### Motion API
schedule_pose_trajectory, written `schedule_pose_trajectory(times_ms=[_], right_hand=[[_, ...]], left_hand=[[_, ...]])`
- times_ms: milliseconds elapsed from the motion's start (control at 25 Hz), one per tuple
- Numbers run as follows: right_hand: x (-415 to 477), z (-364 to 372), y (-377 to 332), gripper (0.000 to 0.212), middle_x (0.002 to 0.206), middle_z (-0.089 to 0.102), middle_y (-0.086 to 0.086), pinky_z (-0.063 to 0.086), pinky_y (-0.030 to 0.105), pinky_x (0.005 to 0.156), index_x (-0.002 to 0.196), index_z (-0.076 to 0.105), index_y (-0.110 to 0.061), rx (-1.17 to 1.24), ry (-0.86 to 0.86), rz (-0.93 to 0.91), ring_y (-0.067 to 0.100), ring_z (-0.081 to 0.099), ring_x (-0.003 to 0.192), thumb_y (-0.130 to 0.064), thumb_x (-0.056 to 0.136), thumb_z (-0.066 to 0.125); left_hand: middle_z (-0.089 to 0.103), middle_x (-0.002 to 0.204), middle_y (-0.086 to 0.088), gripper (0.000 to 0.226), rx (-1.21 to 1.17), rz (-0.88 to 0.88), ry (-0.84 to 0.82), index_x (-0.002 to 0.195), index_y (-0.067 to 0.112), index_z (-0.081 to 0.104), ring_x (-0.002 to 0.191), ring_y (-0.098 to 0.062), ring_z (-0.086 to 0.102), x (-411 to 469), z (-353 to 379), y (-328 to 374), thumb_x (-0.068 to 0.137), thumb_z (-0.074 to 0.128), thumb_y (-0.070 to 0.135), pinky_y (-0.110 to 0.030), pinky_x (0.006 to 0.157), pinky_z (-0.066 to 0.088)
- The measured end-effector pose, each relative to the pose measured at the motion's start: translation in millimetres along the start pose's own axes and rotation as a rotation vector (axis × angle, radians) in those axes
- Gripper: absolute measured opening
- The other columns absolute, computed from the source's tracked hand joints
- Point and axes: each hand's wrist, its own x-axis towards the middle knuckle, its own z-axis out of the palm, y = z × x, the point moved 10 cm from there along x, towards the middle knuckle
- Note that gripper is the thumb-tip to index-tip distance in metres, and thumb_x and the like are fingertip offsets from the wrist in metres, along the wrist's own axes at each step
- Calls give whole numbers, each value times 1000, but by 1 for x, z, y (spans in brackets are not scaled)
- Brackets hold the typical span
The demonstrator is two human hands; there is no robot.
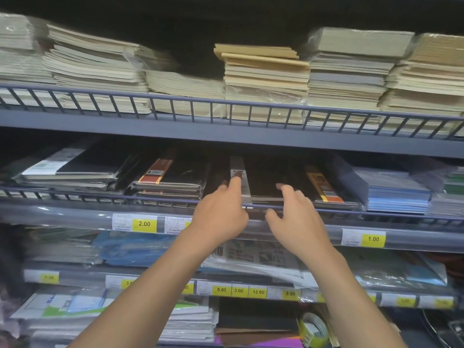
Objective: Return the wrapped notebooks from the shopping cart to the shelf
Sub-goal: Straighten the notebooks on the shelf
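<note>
At centre frame, the left hand (221,209) presses fingertips on a dark wrapped notebook (261,179) on the middle shelf (75,217), the right hand (293,217) loosely spread beside it, likely squaring it into the stack.

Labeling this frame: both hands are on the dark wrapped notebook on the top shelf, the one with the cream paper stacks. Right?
Not quite. In the head view the left hand and right hand are on the dark wrapped notebook, but it lies on the second shelf, below the cream paper stacks.
</note>
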Motion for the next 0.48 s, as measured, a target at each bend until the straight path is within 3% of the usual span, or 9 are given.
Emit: schedule_pose_trajectory(times_ms=[200,280,400,480], right_hand=[[2,-4,-5,61,131,57,-3,58,38,81,148,31,-30,29,8,-17,16,60,108,-34,93,57],[1,-5,-8,61,133,57,-1,55,35,84,149,32,-28,36,9,-26,17,59,111,-32,93,58],[-4,-6,-10,63,141,52,0,49,35,90,151,31,-26,41,-11,-33,20,52,124,-31,94,57],[-9,-9,-10,63,144,50,-1,48,35,92,152,30,-26,46,-23,-35,21,50,127,-29,94,56]], left_hand=[[59,127,-15,74,-133,-102,12,161,20,14,113,-36,60,-1,-1,-11,96,47,10,-47,92,52],[63,117,-14,76,-179,-131,-1,162,24,12,108,-36,63,0,-2,-12,95,46,11,-46,85,52],[60,102,-10,65,-235,-150,-5,154,23,25,104,-39,64,-2,-6,-11,93,44,10,-41,73,47],[63,107,-12,59,-273,-163,5,150,23,30,105,-40,64,-4,-10,-13,94,45,8,-39,69,46]])
